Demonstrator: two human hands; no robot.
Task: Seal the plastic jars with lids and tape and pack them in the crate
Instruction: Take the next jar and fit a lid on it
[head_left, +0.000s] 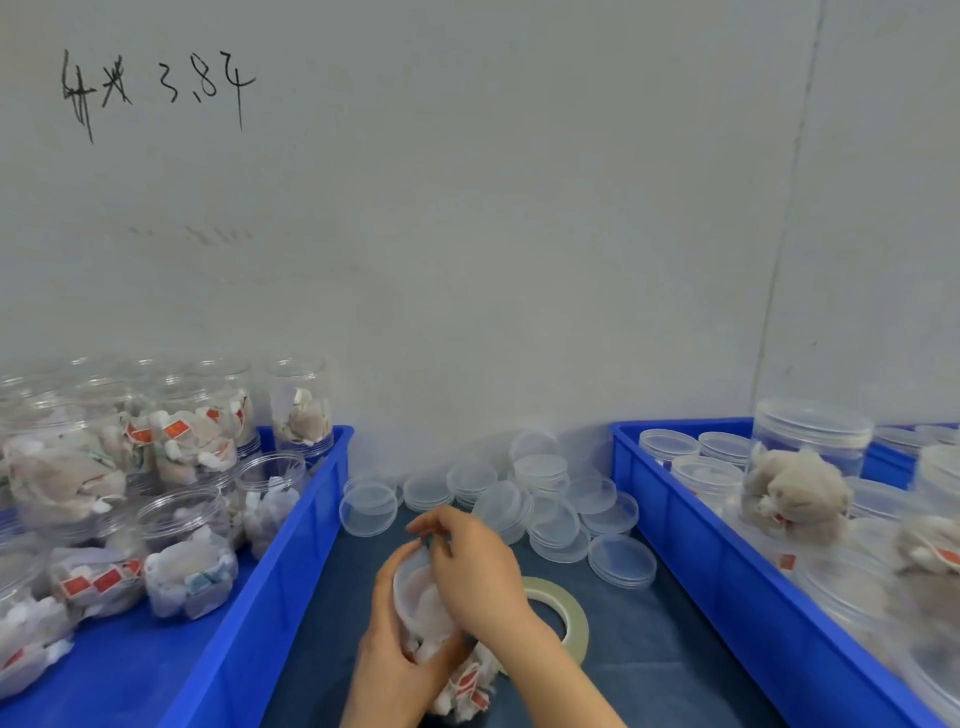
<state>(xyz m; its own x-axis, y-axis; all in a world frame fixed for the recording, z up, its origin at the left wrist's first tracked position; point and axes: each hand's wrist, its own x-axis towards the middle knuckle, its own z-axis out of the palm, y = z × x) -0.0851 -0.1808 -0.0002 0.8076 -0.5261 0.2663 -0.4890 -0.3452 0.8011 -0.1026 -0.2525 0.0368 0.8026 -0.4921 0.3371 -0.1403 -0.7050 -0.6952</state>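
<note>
A clear plastic jar (426, 618) filled with tea bags sits tilted between my hands over the dark blue table. My left hand (389, 644) grips its side from the left. My right hand (472, 566) curls over its mouth, fingers on the lid at the rim. A roll of clear tape (563, 605) lies flat just right of my right wrist. A heap of loose clear lids (540, 499) lies behind the jar. The blue crate on the left (291, 561) holds several open filled jars (182, 556). The blue crate on the right (691, 535) holds lidded jars (800, 467).
A grey wall with black handwriting rises behind the table. The two crates flank a narrow strip of dark blue table (649, 665) where my hands are. Another blue crate edge (893, 462) shows at the far right.
</note>
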